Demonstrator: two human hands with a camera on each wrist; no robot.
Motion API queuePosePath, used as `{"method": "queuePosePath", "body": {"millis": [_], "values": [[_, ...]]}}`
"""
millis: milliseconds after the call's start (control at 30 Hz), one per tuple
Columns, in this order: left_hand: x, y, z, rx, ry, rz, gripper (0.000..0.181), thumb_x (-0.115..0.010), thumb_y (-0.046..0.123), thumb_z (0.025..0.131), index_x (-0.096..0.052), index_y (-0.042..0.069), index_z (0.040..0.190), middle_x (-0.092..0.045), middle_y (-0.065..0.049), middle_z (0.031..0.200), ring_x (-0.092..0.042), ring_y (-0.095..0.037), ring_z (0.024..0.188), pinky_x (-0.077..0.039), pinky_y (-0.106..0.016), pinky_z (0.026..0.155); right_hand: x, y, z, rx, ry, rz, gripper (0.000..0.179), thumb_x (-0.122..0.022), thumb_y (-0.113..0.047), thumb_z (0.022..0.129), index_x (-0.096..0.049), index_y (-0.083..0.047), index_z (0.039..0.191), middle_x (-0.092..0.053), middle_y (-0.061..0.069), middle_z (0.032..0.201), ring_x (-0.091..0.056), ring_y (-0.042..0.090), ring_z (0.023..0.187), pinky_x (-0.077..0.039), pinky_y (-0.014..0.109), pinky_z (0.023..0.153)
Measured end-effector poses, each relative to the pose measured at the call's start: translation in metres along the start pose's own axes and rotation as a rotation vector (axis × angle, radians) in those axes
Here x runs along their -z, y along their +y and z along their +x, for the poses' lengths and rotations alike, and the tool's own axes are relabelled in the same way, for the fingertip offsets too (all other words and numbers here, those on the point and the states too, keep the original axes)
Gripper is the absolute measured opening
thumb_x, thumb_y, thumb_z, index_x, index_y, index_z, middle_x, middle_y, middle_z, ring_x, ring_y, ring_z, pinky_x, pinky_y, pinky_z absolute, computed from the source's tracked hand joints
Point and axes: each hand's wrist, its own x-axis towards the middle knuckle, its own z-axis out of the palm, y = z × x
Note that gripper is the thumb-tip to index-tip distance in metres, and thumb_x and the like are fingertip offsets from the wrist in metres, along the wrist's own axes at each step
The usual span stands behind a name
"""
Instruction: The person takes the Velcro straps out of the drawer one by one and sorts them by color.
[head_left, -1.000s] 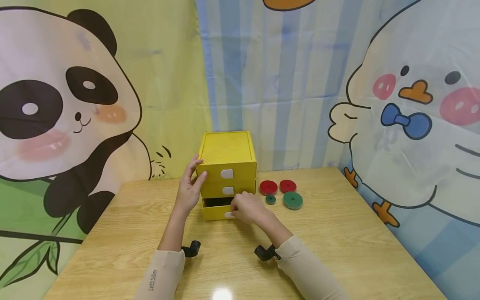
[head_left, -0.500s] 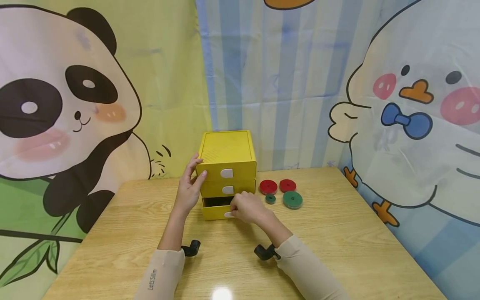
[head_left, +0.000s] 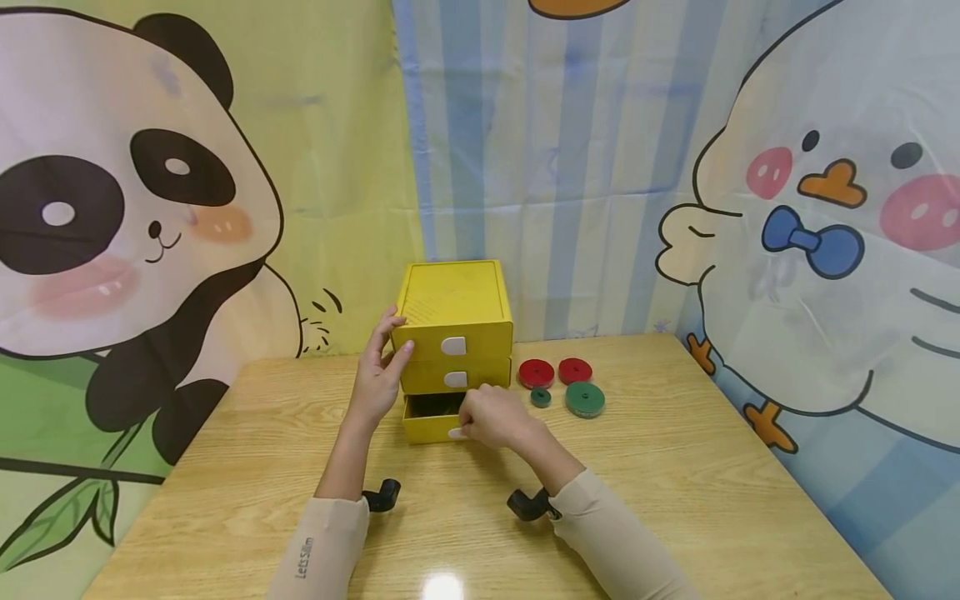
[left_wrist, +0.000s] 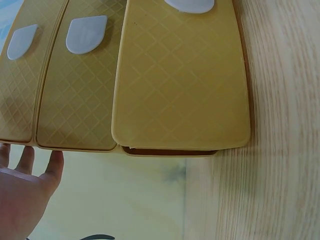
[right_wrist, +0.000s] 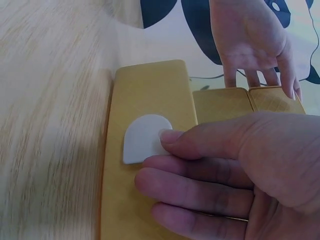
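Note:
A yellow three-drawer cabinet [head_left: 453, 293] stands on the wooden table. Its bottom drawer [head_left: 427, 431] juts out partway, and the inside looks dark. My right hand [head_left: 497, 417] pinches that drawer's white handle [right_wrist: 145, 139], thumb on the face of the tab and fingers curled beneath. At the cabinet's left side is my left hand [head_left: 378, 385], its fairly straight fingers pressed along the side and its thumb at the front edge of the top drawer [head_left: 424, 343]. The middle drawer [head_left: 426, 379] is closed, as is the top one.
Right of the cabinet lie two red discs [head_left: 536, 373], a small green disc [head_left: 540, 397] and a larger green disc [head_left: 585, 400]. A printed curtain [head_left: 495, 167] hangs behind the table [head_left: 675, 467]. Black mounts [head_left: 384, 497] stick out from both wrists.
The bottom drawer has slid slightly farther out toward me, along with my right hand on its handle. My left hand stays in place on the cabinet.

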Motion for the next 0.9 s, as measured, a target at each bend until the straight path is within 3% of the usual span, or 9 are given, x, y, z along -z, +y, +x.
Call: {"method": "queuePosePath", "body": {"millis": [200, 333, 467, 700, 900], "values": [[0.000, 0.000, 0.000, 0.000, 0.003, 0.003, 0.039, -0.058, 0.022, 0.109, -0.051, 0.019, 0.147, -0.022, -0.005, 0.174, -0.021, -0.024, 0.160, -0.026, -0.068, 0.122, 0.004, -0.005, -0.003, 0.019, -0.053, -0.025, 0.041, -0.080, -0.035, 0.093, -0.069, -0.016, 0.058, -0.036, -0.014, 0.049, -0.036, 0.004, 0.050, -0.027, 0.022, 0.045], [0.000, 0.000, 0.000, -0.005, 0.008, -0.002, 0.039, -0.058, 0.019, 0.108, -0.051, 0.017, 0.147, -0.022, -0.006, 0.174, -0.022, -0.024, 0.160, -0.026, -0.068, 0.122, 0.007, -0.008, -0.005, 0.042, -0.092, -0.040, 0.050, -0.080, -0.035, 0.093, -0.056, -0.021, 0.051, -0.029, -0.013, 0.049, -0.030, 0.004, 0.049, -0.022, 0.022, 0.046], [-0.001, 0.001, 0.000, -0.004, 0.012, -0.009, 0.040, -0.058, 0.017, 0.108, -0.051, 0.016, 0.147, -0.025, 0.002, 0.173, -0.022, -0.024, 0.160, -0.026, -0.067, 0.122, 0.010, -0.011, -0.006, 0.055, -0.128, -0.028, 0.052, -0.080, -0.034, 0.094, -0.054, -0.019, 0.051, -0.028, -0.012, 0.047, -0.030, 0.004, 0.045, -0.021, 0.021, 0.045], [0.000, 0.001, 0.001, 0.003, 0.010, -0.007, 0.040, -0.058, 0.018, 0.108, -0.050, 0.016, 0.147, -0.023, -0.004, 0.174, -0.021, -0.023, 0.160, -0.026, -0.067, 0.122, 0.014, -0.012, -0.008, 0.065, -0.185, -0.004, 0.047, -0.078, -0.033, 0.095, -0.064, -0.020, 0.052, -0.042, -0.012, 0.043, -0.043, 0.004, 0.042, -0.032, 0.020, 0.045], [-0.001, 0.000, 0.001, -0.009, 0.008, -0.006, 0.039, -0.057, 0.020, 0.109, -0.051, 0.018, 0.147, -0.024, 0.000, 0.173, -0.022, -0.024, 0.160, -0.026, -0.068, 0.122, 0.017, -0.018, -0.013, 0.058, -0.277, 0.055, 0.031, -0.078, -0.033, 0.095, -0.079, -0.016, 0.069, -0.067, -0.002, 0.056, -0.056, 0.005, 0.047, -0.044, 0.021, 0.049]]}}
